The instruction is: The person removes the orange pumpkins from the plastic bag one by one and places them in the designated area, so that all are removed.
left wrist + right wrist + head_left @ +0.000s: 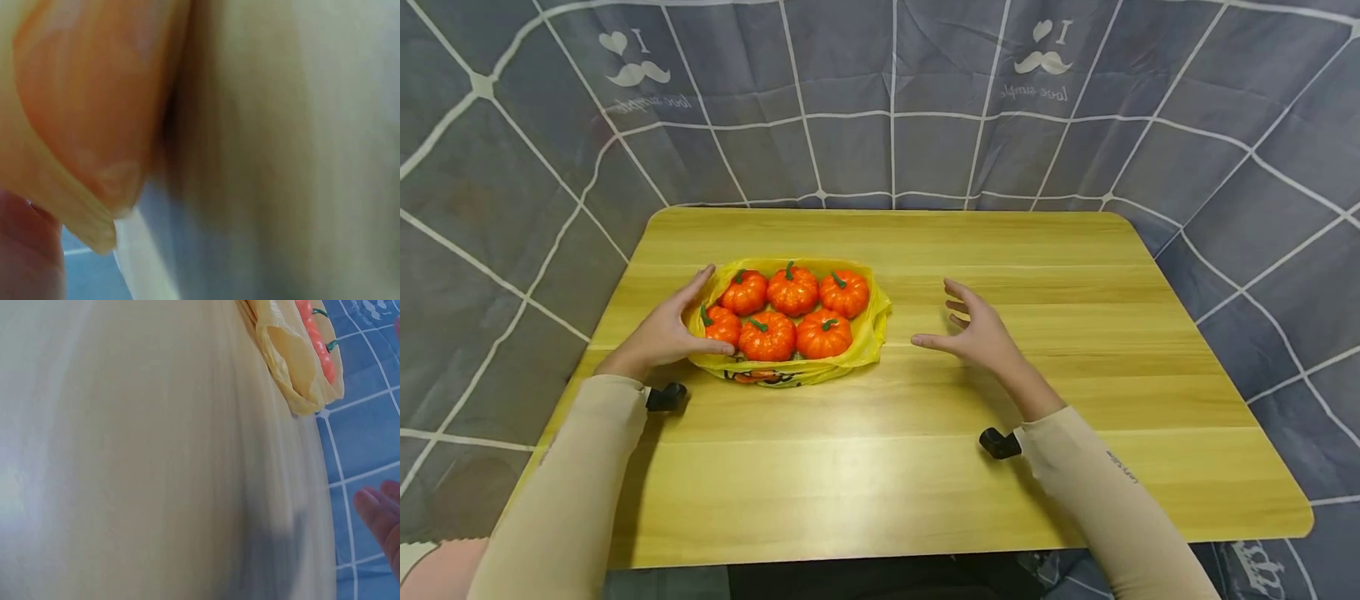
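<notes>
Several small orange pumpkins (767,337) with green stems sit in two rows inside a yellow plastic bag (875,325), whose mouth is spread wide around them. At the bag's left end is my left hand (662,333), its thumb and fingers extended along the rim on either side of that corner. Close up in the left wrist view, the yellow plastic (87,225) fills the left part, blurred. My right hand (985,329) hovers over the table to the right of the bag, thumb and fingers spread apart, holding nothing. The right wrist view catches the bag's folded end (290,369) and some fingertips (375,512).
The bag stands on the left half of a light wood table (880,475) with rounded corners. Grey cloth with white grid lines (940,158) hangs around the back and sides. Black wrist cameras (1000,443) jut from both sleeves.
</notes>
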Motion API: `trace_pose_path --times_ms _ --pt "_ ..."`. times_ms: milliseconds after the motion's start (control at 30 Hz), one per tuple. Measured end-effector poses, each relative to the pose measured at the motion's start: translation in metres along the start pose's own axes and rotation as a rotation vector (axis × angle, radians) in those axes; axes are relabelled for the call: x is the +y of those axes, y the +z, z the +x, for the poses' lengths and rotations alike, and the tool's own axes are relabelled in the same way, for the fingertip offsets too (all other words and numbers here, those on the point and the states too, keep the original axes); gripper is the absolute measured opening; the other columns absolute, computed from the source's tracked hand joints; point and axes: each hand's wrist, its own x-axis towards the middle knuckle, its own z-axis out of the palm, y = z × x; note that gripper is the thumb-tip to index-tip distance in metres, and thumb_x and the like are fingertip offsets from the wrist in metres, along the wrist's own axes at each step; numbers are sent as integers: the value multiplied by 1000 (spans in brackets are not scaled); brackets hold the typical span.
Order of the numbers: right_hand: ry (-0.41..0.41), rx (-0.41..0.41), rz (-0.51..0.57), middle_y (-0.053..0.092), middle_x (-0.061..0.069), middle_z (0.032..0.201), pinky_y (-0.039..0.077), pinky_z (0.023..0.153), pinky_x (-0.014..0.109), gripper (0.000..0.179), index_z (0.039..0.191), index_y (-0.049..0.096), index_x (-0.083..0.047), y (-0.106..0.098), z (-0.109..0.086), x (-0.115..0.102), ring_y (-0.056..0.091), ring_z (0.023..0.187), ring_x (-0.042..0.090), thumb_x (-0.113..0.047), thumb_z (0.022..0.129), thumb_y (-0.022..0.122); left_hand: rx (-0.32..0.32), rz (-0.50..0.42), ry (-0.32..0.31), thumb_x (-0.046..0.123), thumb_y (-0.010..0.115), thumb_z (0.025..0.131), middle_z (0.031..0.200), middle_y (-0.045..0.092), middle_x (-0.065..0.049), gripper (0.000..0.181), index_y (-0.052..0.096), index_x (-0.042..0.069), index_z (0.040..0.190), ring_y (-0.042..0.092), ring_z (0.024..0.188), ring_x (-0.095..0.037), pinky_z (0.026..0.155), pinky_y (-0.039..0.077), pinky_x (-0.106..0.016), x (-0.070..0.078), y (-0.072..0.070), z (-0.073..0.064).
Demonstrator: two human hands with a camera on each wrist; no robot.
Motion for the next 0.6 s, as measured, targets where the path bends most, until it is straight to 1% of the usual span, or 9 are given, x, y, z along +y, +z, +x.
trace_pose_path --times_ms 100,200,333,467,600 --pt "12 -11 2 31 12 161 39 110 44 114 160 28 -15 1 0 1 41 140 34 -52 71 90 -3 -24 -21 15 94 72 168 3 0 125 9 34 163 5 152 -28 118 10 -58 -5 -1 -3" --pt "26 -23 3 31 9 161 39 111 44 115 160 28 -15 3 -1 2 41 140 34 -54 70 89 -14 -39 -35 11 94 71 168 4 -3 127 9 28 164 6 152 -31 118 12 -58 -10 -2 -7" --pt "34 -26 1 31 8 161 38 111 44 116 160 28 -14 5 -2 4 40 141 32 -55 70 89 -39 -57 -47 12 95 69 168 7 -6 129 9 21 164 9 151 -34 118 12 -58 -15 -1 -9" --pt "31 -23 3 33 10 160 38 111 45 116 159 31 -12 8 -1 4 41 140 32 -54 69 90 -59 -73 -73 16 96 68 168 6 -4 131 7 24 164 10 151 -34 118 12 -58 -15 2 -9" --pt "28 -21 21 34 14 159 39 111 46 114 158 32 -10 10 0 2 43 139 34 -51 69 91 -73 -37 -77 23 97 68 168 4 -3 133 5 26 164 8 151 -33 119 11 -57 -11 9 -6"
